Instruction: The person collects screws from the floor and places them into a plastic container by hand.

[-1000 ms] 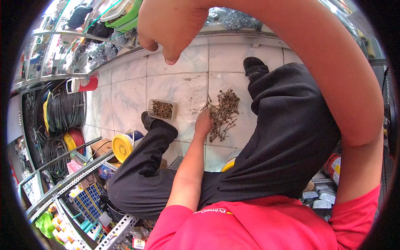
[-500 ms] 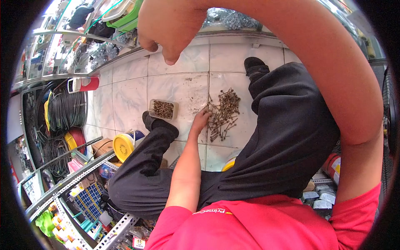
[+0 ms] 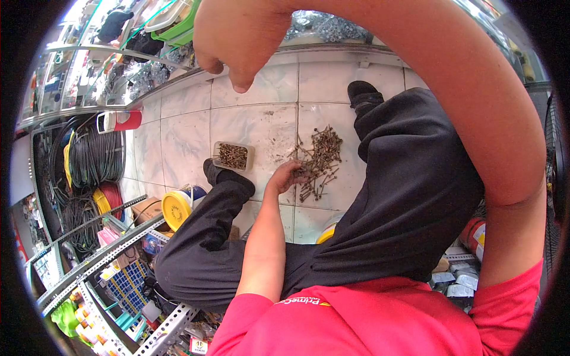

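My left hand (image 3: 287,177) is low over the floor at the left edge of a loose pile of long rusty screws (image 3: 323,148), its fingers curled round some of them. To the left of the pile, a small clear plastic tub (image 3: 250,159) holds more of these screws. My right hand (image 3: 240,44) hangs high in the foreground at the top, relaxed, with two fingertips pointing down and a gap between them. Nothing shows in it, and part of it is cut off by the frame.
My legs in dark trousers (image 3: 404,172) bend around the work spot on the tiled floor (image 3: 249,127). Cable coils (image 3: 95,157), a bucket with a yellow lid (image 3: 176,210) and metal racks stand at the left. A glass display counter (image 3: 77,77) runs along the upper left.
My left hand has turned and moved slightly down along the pile's left edge, its fingers now curled among the screws. My right hand has hardly moved.
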A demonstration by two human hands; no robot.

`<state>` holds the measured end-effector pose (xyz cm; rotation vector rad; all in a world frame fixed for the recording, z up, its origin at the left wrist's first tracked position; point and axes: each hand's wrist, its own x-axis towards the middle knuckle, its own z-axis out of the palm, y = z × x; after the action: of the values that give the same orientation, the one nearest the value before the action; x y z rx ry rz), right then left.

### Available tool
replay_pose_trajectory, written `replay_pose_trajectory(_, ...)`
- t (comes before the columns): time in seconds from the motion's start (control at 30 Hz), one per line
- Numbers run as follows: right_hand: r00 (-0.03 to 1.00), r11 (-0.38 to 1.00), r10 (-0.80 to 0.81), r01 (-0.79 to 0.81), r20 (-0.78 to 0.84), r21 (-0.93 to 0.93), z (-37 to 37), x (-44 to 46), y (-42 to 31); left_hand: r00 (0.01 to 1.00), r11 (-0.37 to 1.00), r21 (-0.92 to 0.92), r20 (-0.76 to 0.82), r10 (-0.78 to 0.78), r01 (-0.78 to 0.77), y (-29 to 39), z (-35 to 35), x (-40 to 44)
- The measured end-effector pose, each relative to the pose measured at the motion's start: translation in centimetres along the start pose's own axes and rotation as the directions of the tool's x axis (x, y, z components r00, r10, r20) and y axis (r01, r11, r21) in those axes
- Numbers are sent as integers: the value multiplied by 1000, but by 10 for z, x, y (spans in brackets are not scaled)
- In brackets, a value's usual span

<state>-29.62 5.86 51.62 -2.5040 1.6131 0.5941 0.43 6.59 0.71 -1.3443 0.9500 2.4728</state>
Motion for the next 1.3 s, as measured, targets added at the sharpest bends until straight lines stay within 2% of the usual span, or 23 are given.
replay_pose_trajectory(0.07,998,998,-64,63,19,16,-2,4,11,998,998,-66,68,5,0,0,-5,1)
replay_pose_trajectory(0.13,999,999,-50,50,14,19,-4,0,7,990,995,-97,138,35,-21,4,-5,0)
replay_pose_trajectory(0.23,998,998,57,-57,-19,4,0,-5,-4,987,989,-145,151,60,-38,13,0,-4)
replay_pose_trajectory(0.43,999,999,49,-49,-6,-5,-3,-6,-5,972,966,-228,166,164,-124,36,12,-12)
replay_pose_trajectory(0.63,999,999,44,-45,-10,-13,-1,-3,-5,936,947,-202,197,290,-251,52,17,-8)
replay_pose_trajectory(0.83,998,998,60,-60,-19,1,-2,-7,-5,938,941,-90,88,335,-328,56,13,2)
replay_pose_trajectory(0.93,997,997,73,-72,-36,14,-2,-8,-6,940,933,-133,13,340,-336,61,19,-3)
replay_pose_trajectory(1.03,996,997,78,-78,-52,14,-1,-7,-5,921,899,-260,72,382,-352,66,24,-4)
replay_pose_trajectory(1.13,996,997,76,-76,-41,12,-2,-8,-6,917,873,-339,66,394,-351,68,22,-3)
replay_pose_trajectory(1.3,997,998,64,-65,-38,-23,1,-7,-7,923,867,-343,-1,385,-362,70,19,-1)
